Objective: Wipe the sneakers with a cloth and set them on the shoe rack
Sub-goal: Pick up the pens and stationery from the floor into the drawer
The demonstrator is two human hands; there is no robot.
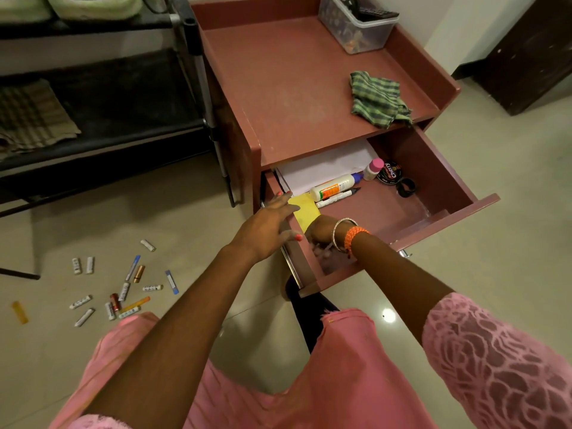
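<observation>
L hand (272, 222) is open, fingers spread over the left wall of the pulled-out drawer (445, 218), w/ fingertips at a yellow card (305, 212). R hand (322, 235) reaches down into the drawer's near-left corner; fingers are blurred, can't tell if it grips anything. Glue bottle (334, 187), marker (339, 198) and polish tin (390, 172) lie toward the drawer's back. Cloth (376, 99) sits crumpled at the front-right edge of the cabinet top (278, 88). Sneakers (89, 6) are on the rack's (185, 29) top shelf, far left. Batteries (114, 292) are scattered on the floor (495, 212).
</observation>
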